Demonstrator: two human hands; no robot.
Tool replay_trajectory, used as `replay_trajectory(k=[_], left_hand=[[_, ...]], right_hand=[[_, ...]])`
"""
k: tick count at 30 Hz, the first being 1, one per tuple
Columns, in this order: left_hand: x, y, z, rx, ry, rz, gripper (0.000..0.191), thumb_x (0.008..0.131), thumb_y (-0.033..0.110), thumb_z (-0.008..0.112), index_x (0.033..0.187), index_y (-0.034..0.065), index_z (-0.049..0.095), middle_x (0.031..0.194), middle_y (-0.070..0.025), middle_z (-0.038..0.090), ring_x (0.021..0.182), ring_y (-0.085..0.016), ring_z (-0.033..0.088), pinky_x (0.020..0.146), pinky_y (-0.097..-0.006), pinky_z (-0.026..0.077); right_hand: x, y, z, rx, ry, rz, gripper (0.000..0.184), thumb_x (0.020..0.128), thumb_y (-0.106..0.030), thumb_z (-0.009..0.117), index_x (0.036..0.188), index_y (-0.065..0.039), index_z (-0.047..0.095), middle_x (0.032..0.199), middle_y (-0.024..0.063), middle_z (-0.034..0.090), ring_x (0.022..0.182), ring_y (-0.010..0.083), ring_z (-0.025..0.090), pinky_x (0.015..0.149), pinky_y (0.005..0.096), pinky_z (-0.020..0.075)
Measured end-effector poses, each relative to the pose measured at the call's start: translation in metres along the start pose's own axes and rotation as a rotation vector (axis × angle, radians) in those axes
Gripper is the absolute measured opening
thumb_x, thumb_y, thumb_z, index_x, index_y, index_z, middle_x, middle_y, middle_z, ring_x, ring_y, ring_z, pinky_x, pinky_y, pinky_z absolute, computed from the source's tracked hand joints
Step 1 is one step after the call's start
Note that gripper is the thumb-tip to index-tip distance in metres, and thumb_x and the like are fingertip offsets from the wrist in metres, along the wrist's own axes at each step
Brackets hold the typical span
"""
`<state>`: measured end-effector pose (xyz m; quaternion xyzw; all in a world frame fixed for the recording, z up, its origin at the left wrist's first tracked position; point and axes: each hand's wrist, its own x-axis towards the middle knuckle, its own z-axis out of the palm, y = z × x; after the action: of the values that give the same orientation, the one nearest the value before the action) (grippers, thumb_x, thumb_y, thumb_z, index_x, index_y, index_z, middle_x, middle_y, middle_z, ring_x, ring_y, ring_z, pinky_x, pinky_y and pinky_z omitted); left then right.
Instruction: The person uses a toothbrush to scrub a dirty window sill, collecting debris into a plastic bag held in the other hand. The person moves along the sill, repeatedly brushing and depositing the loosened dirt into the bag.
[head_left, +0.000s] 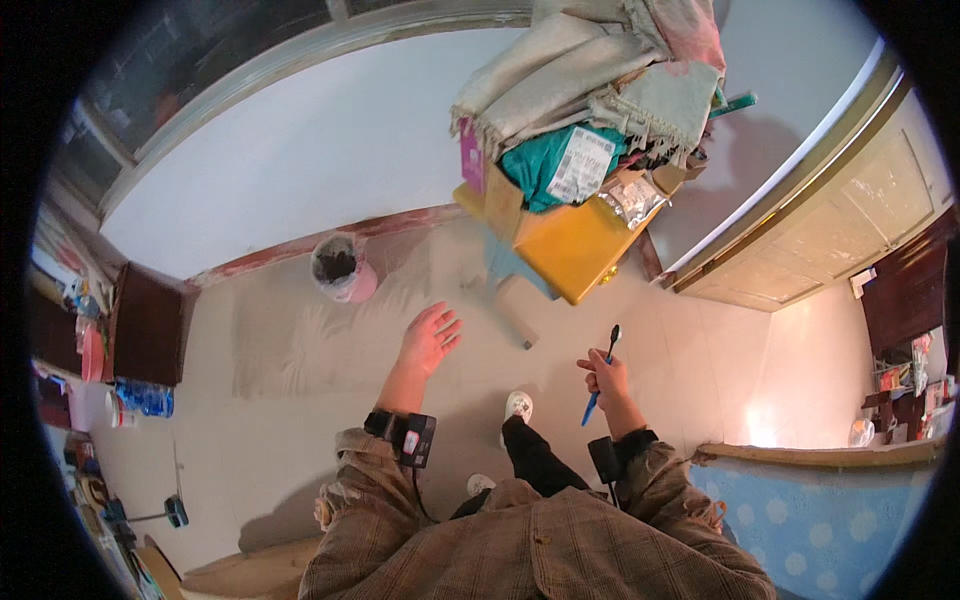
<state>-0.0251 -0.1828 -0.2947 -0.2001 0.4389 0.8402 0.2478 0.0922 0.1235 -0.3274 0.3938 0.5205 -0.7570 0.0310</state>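
Observation:
My right hand grips a blue toothbrush by its handle. Its dark head points up and away from me, with something white on the bristles. Out to the left, my left hand hangs in the air above the floor, fingers apart and holding nothing. A dark device is strapped to each wrist, with a cable running from it. Beyond both hands stands a yellow-topped table, heaped with goods. My feet in white patterned shoes show below, one ahead of the other.
A pink waste bin with a liner stands by the wall. Fringed cloths and a teal parcel bearing a label cover the table. To the right are a yellowish door and a blue dotted bed surface. A dark cabinet stands left.

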Motion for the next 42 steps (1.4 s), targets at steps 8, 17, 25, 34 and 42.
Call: replay_trajectory(k=[8, 17, 25, 34, 42], left_hand=[[0.166, 0.035, 0.030, 0.047, 0.101, -0.053, 0.048, 0.083, 0.029, 0.053, 0.126, 0.0156, 0.035, 0.120, -0.0079, 0.043, 0.109, -0.028, 0.043, 0.088, -0.0424, 0.037], [0.318, 0.059, 0.015, 0.058, 0.146, -0.132, 0.047, 0.086, 0.030, 0.048, 0.129, 0.0178, 0.031, 0.123, -0.0078, 0.041, 0.106, -0.030, 0.044, 0.088, -0.0453, 0.037], [0.383, 0.067, -0.007, 1.020, -0.408, 0.472, 0.045, 0.090, 0.032, 0.037, 0.130, 0.0205, 0.020, 0.114, -0.0068, 0.048, 0.103, -0.027, 0.049, 0.084, -0.0439, 0.043], [0.383, 0.055, -0.004, 0.558, -0.249, 0.378, 0.059, 0.085, 0.008, 0.050, 0.129, 0.0315, 0.018, 0.110, -0.0096, 0.048, 0.088, -0.023, 0.056, 0.070, -0.0384, 0.052], [0.361, 0.050, 0.017, 0.194, 0.113, -0.057, 0.057, 0.085, 0.000, 0.043, 0.127, 0.0297, 0.020, 0.103, -0.0099, 0.049, 0.079, -0.021, 0.055, 0.066, -0.0366, 0.053]], right_hand=[[0.119, -0.026, 0.029, 0.162, 0.210, 0.008, 0.047, 0.080, -0.021, 0.062, 0.117, 0.000, 0.042, 0.074, 0.0086, 0.051, 0.038, 0.0099, 0.037, 0.035, 0.0238, 0.0267], [0.158, -0.010, 0.077, 0.429, 0.330, 0.190, 0.029, 0.079, -0.020, 0.062, 0.100, -0.011, 0.044, 0.067, 0.0041, 0.047, 0.042, 0.0089, 0.034, 0.038, 0.0209, 0.0254], [0.192, 0.012, 0.103, 0.813, 0.384, 0.113, 0.029, 0.079, -0.016, 0.064, 0.089, -0.011, 0.037, 0.066, 0.0054, 0.048, 0.044, 0.0122, 0.040, 0.038, 0.0228, 0.0283], [0.204, 0.009, 0.103, 0.671, 0.519, 0.129, 0.017, 0.081, -0.011, 0.060, 0.078, -0.008, 0.043, 0.057, 0.0014, 0.042, 0.041, 0.0094, 0.035, 0.037, 0.0225, 0.0255], [0.213, -0.001, 0.085, 0.602, 0.538, 0.149, 0.019, 0.080, -0.011, 0.061, 0.074, -0.006, 0.044, 0.054, 0.0011, 0.043, 0.039, 0.0114, 0.038, 0.035, 0.0237, 0.0268]])
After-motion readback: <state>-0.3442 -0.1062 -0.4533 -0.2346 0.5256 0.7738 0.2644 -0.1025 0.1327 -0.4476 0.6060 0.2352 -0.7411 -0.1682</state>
